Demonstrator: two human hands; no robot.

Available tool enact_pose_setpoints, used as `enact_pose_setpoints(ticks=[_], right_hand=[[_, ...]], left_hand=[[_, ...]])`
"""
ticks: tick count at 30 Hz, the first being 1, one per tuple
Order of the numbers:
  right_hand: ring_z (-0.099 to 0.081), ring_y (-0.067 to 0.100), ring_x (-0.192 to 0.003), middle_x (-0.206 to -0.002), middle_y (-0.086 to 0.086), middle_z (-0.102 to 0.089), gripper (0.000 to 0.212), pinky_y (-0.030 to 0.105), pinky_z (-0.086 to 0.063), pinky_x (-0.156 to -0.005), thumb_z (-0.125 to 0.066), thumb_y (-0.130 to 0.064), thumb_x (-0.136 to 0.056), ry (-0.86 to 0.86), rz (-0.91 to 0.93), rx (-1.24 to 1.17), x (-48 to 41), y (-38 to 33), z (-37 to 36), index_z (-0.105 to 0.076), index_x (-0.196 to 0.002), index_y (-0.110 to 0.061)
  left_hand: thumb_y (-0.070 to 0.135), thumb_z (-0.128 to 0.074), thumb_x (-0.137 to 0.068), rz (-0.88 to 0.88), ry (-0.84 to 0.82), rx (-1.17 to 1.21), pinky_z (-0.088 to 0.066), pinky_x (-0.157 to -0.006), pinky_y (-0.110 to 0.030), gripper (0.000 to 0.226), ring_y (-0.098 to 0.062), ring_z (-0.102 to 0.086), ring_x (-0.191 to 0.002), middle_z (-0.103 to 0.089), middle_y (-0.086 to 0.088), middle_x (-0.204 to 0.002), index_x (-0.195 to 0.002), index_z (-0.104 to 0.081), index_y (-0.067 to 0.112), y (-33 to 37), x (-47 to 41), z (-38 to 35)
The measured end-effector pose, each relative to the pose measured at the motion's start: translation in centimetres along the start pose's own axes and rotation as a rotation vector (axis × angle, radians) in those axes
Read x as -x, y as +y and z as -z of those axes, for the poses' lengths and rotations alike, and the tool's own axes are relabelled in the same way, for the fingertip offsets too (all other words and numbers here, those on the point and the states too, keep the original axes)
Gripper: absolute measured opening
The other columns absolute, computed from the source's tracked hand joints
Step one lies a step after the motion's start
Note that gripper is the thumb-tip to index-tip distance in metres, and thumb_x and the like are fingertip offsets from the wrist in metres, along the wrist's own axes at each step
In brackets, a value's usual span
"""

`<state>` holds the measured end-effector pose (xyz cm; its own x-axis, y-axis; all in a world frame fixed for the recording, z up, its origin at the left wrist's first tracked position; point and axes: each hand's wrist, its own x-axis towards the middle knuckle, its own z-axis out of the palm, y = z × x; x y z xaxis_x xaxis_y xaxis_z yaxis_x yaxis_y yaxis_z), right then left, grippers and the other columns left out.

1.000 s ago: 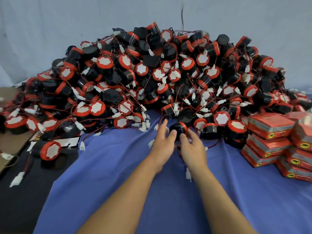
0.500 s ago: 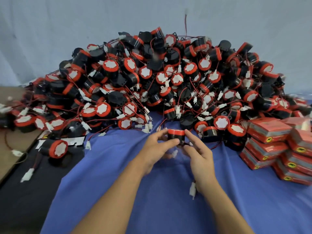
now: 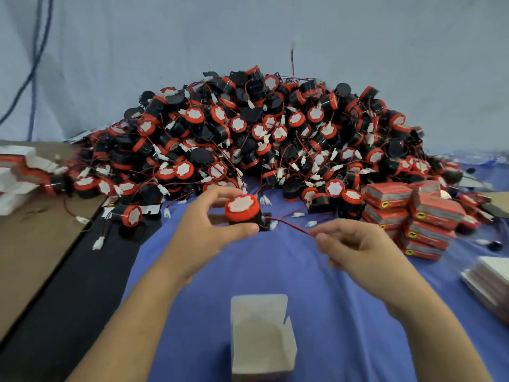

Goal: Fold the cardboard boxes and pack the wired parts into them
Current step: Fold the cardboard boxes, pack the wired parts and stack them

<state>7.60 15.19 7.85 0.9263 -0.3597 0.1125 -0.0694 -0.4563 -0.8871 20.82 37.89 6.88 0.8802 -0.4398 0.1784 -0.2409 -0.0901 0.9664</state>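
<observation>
one part lifted, wire pulled out to the side

left hand (image 3: 203, 230) grasps a single wired part (image 3: 242, 209) just above the blue cloth (image 3: 303, 285). thumb runs along the part's near lower edge, fingers curl over its far side. the part sits at the fingertips, not in the palm: black body, red cap with a white centre tilted toward the camera.

a thin red wire (image 3: 289, 224) leaves a black tab on the part's right side and slopes down to the right hand (image 3: 355, 244), which pinches it between thumb and forefinger; the other fingers are loosely curled. the wire looks taut between the two hands. its far end is hidden in the right hand.

an open box (image 3: 261, 334), white inside with flaps standing, rests on the cloth between the forearms, nearer the person and well apart from both hands.

behind the hands a large pile of parts (image 3: 261, 133) with tangled wires and white plugs heaps against the pale wall. stacked red boxes (image 3: 407, 213) lie to the right of the pile's front edge. flat white cartons (image 3: 16, 177) lie at far left, blurred.
</observation>
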Motion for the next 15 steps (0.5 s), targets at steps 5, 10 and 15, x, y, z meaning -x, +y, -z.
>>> enact_pose_setpoints(ticks=[5,10,15], right_hand=[[-0.055,0.008,-0.053,-0.061,0.000,-0.062,0.011,0.019,-0.050,-0.052,-0.082,-0.029,-0.081,0.062,-0.118,-0.159,4.7,-1.9,2.5,-0.077,-0.075,-0.021],[-0.068,0.008,-0.065,-0.072,-0.002,-0.068,0.021,0.016,-0.056,-0.061,-0.080,-0.017,-0.069,0.234,-0.132,-0.724,7.1,-2.7,0.7,-0.069,-0.087,-0.015],[-0.068,0.012,-0.071,-0.073,0.001,-0.072,0.011,0.022,-0.058,-0.069,-0.077,-0.007,-0.089,0.270,0.024,-0.516,8.5,-2.9,-3.0,-0.071,-0.084,-0.015]], left_hand=[[0.036,-0.098,-0.060,-0.026,0.062,-0.253,-0.050,-0.081,-0.017,0.063,0.005,-0.063,-0.103,-0.063,0.030,-0.111,-0.110,-0.061,0.042,1.7,7.7,0.4],[0.038,-0.098,-0.061,-0.113,0.100,-0.376,-0.044,-0.080,-0.010,0.063,0.004,-0.058,-0.103,-0.060,0.029,-0.110,-0.105,-0.054,0.046,1.3,12.7,-1.9],[0.031,-0.088,-0.069,-0.235,0.089,-0.671,-0.041,-0.089,-0.030,0.050,-0.016,-0.050,-0.105,-0.059,0.017,-0.105,-0.107,-0.055,0.034,-0.2,14.6,-4.8]])
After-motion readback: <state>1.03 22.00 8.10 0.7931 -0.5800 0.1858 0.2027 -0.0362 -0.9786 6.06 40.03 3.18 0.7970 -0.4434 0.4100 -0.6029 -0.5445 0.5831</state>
